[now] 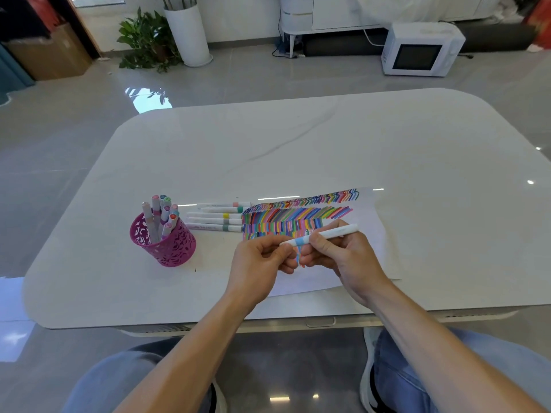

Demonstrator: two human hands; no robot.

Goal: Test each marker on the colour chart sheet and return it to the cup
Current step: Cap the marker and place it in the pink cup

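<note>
1. The marker (325, 234), white with a pale blue band, is held nearly level just above the near part of the sheet (372, 248).
2. Our right hand (343, 257) has its grip wrapped round the barrel. Our left hand (256, 263) pinches the end beside the band, probably the cap.
3. We cannot tell whether the cap is coming off or going on. Either way, we move it straight along the barrel and keep the right grip steady.
4. Count: one marker in hand, five loose markers (214, 217) in a row on the desk (298, 144), and about eight standing markers (162, 213) in the single pink cup (167, 248). There is one sheet.

Bright daylight, soft shadows. Window glare shines on the floor (149, 100) far beyond the left hand (258, 263); wide-angle distortion bends the table (298, 138) edges.
</note>
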